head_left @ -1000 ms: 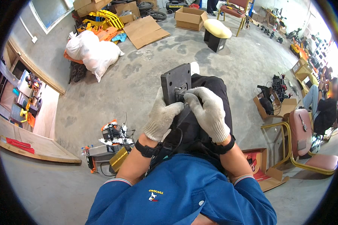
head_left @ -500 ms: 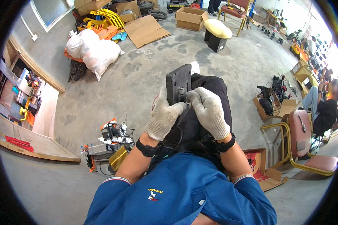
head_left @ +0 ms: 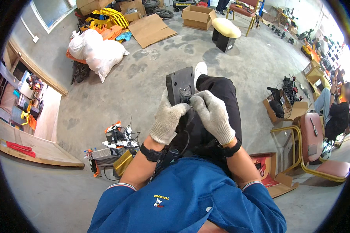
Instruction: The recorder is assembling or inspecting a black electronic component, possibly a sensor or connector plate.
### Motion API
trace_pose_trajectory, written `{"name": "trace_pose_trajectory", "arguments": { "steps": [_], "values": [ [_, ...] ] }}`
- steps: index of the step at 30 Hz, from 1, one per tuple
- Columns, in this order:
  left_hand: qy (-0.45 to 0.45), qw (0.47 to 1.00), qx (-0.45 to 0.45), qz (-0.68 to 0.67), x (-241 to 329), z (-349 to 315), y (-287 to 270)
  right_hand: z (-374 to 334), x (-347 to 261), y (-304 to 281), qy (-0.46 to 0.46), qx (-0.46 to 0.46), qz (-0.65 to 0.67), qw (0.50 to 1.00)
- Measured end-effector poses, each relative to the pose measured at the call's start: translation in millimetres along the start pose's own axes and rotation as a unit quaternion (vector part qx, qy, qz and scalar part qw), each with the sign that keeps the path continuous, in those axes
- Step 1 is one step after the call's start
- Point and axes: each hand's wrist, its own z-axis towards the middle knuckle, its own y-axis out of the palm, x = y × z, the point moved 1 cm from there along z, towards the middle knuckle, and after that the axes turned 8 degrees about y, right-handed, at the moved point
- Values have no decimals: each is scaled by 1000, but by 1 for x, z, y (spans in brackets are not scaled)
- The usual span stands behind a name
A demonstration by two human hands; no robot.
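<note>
A black, flat, box-shaped device (head_left: 180, 82) with screw holes in its corners stands upright above my lap. My left hand (head_left: 166, 119), in a pale knitted work glove, is closed around its lower left side, thumb toward a small fitting (head_left: 186, 98) on its face. My right hand (head_left: 214, 115), gloved alike, has its fingers pinched together at that fitting's right side. Whatever lies between those fingertips is hidden. Below the hands a black cable (head_left: 188, 139) curves down toward my lap.
At lower left on the floor lie wired parts and a gold metal box (head_left: 123, 163). A pink chair (head_left: 311, 136) and an open carton (head_left: 274, 174) stand at right. Farther off are a white sack (head_left: 101, 56), a cream-topped stool (head_left: 226, 33) and a seated person (head_left: 336, 120).
The black device has shifted slightly left and tilted more, showing more of its face. My right hand has moved a little left with it, still at the fitting.
</note>
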Motion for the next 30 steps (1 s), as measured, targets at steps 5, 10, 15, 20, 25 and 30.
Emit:
{"name": "trace_pose_trajectory", "arguments": {
  "steps": [5,10,15,20,25,30],
  "values": [
    [-2,998,-7,56,9,-3,3,3,9,-2,1,5,-24,1000],
    [5,993,-12,119,3,-2,-1,1,5,-4,25,-10,-29,999],
    [7,997,-11,78,6,-5,2,0,4,-5,-15,-12,2,1000],
    [0,999,-4,50,4,-5,0,-3,1,-1,9,-5,33,999],
    [-11,999,2,50,12,-5,6,0,17,0,29,-2,27,999],
    [8,997,-4,83,-3,-2,0,-1,9,-5,45,-4,-30,999]
  ]
}}
